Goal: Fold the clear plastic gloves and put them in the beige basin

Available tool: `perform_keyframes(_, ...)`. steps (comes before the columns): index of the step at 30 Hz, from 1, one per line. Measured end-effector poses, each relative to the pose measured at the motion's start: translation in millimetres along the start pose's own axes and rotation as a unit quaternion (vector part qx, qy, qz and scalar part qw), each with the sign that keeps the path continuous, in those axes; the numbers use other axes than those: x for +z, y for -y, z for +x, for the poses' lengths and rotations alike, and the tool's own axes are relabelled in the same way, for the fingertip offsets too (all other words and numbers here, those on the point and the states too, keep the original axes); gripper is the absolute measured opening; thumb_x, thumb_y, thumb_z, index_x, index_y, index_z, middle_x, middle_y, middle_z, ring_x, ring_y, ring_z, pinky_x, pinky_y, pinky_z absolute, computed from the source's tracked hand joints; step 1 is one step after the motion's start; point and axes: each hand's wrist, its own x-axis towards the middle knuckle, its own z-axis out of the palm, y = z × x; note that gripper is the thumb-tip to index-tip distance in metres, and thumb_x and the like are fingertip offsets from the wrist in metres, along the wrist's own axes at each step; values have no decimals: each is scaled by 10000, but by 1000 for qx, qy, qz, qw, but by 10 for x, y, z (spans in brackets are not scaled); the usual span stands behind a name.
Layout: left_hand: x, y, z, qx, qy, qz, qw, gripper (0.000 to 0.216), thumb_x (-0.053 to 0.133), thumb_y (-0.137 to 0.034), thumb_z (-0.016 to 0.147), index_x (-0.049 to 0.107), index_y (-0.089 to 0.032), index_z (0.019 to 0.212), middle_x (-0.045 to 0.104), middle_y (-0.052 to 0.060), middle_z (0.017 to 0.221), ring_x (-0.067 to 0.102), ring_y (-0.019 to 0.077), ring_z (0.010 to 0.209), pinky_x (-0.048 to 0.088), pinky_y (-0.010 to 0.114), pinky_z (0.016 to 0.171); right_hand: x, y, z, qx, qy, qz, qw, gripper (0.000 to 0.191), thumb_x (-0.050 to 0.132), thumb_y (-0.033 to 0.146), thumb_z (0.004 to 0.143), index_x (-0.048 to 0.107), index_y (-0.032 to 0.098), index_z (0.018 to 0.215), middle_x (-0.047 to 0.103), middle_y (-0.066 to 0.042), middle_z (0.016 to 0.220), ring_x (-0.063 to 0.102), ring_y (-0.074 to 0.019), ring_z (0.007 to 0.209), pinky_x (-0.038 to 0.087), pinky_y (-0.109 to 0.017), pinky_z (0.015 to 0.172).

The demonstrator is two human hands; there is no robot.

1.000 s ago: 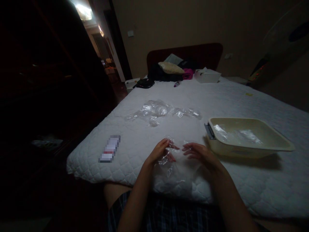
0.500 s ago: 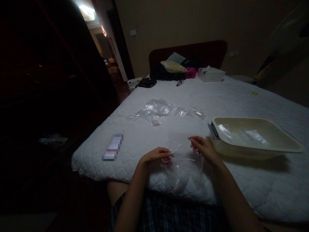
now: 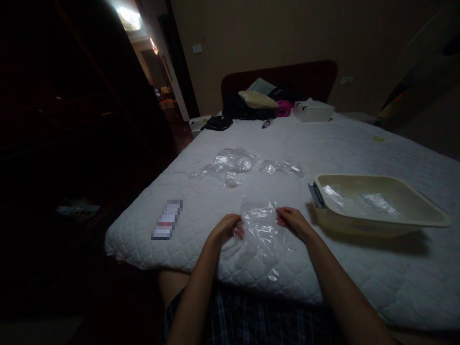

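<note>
A clear plastic bag [image 3: 264,230] is stretched between my two hands, low over the near edge of the bed. My left hand [image 3: 230,227] is closed at the bag's left side, its fingertips partly hidden. At the upper right edge of the bag, my right hand [image 3: 292,220] pinches the film between thumb and fingers. Further up the bed lies a loose heap of crumpled clear plastic bags [image 3: 233,162]. To the right of my right hand stands a cream plastic bin [image 3: 362,230] with a grey handle clip and some clear plastic inside.
The bed [image 3: 201,201] has a white quilted cover. On its left side lies a pixelated flat rectangular object [image 3: 167,220]. By the headboard are a cream pillow [image 3: 258,99], dark cloth, a magenta roll [image 3: 283,108] and a white box [image 3: 313,111].
The bag has been spread out flatter and shows more shine. My left hand has moved a little left, and my right hand slightly left and down, both holding the film.
</note>
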Motion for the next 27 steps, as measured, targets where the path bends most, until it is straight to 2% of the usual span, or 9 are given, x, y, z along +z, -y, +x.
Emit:
perform_keyframes(4,1,-37,-37,-6,14,8,1000,290,498,-391,745,530,-112,673,573,43,478,548,151,400,403,249,423,-5,-15,-7,-18,-12,-20,1000,290,703,345,597,565,135,741,565,13,528,497,-69,414,396,-164,370)
perform_keyframes(9,-58,-127,-171,-46,17,15,999,441,495,-551,730,540,-112,704,592,47,539,540,132,415,395,245,426,-7,-58,14,-40,-17,-52,998,316,664,393,614,555,142,771,555,25,534,471,-65,386,379,-172,352)
perform_keyframes(14,-158,-177,-310,-35,-5,-8,999,349,604,-465,682,525,-125,667,539,10,513,536,124,467,434,257,476,45,-51,-12,-54,-22,-110,992,337,619,458,653,569,138,746,538,23,546,463,-64,411,366,-169,360)
perform_keyframes(16,-185,-188,-350,-32,0,-13,999,320,617,-425,676,525,-120,656,518,4,504,527,122,461,434,259,474,70,-40,-33,-50,-15,-117,992,335,641,447,632,575,136,736,537,21,565,475,-68,444,382,-172,379)
perform_keyframes(20,-216,-201,-410,-27,26,21,999,305,616,-393,680,542,-97,665,572,53,598,516,103,446,410,244,454,84,-45,-51,-60,-21,-118,991,328,671,419,588,559,142,724,517,41,558,460,-62,425,405,-186,394)
perform_keyframes(23,-242,-197,-449,-38,54,43,997,269,640,-359,663,543,-108,673,581,50,633,536,110,492,444,262,504,57,-45,-48,-89,-36,-137,986,333,617,446,634,552,153,776,525,39,576,454,-69,393,379,-191,356)
perform_keyframes(27,-289,-144,-462,-73,63,99,990,253,689,-318,607,546,-117,664,547,2,559,515,93,474,450,252,517,-16,16,-31,-147,-48,-220,963,318,548,454,686,571,156,794,541,21,584,427,-77,391,331,-193,345)
